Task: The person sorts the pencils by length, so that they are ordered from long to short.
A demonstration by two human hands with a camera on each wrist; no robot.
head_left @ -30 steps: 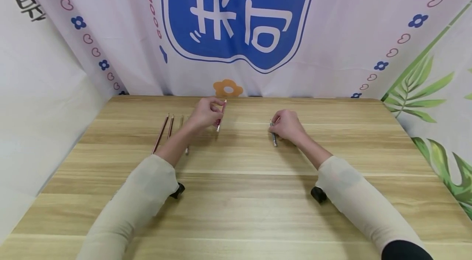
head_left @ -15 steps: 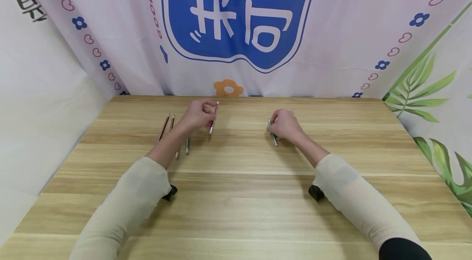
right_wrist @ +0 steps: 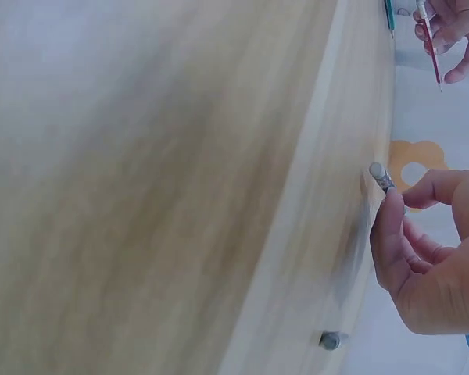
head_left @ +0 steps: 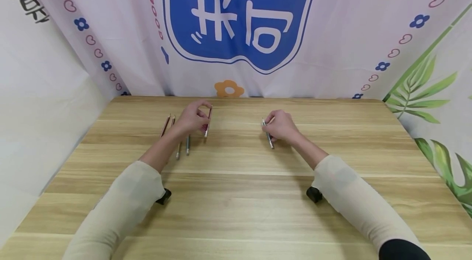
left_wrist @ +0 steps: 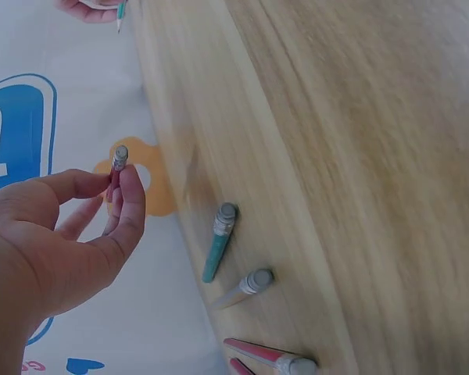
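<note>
My left hand [head_left: 192, 119] pinches a red pencil [left_wrist: 119, 159] between thumb and fingers, its eraser end toward me and its tip away. Just left of this hand several pencils lie side by side on the table: a teal pencil [left_wrist: 218, 248], a pale brown pencil [left_wrist: 245, 288] and red pencils [left_wrist: 259, 352], partly hidden by my forearm in the head view. My right hand [head_left: 281, 125] grips a teal pencil [head_left: 269, 140] near its middle, eraser end toward me, close over the table to the right of the centre.
The wooden table [head_left: 236, 211] ends at a printed curtain [head_left: 191, 75] along its back edge. In the right wrist view a small grey round end [right_wrist: 330, 341] shows on the table beside my right hand.
My left hand has moved left with the red pencil, toward the pencils on the table. My right hand has shifted slightly left with the teal pencil.
</note>
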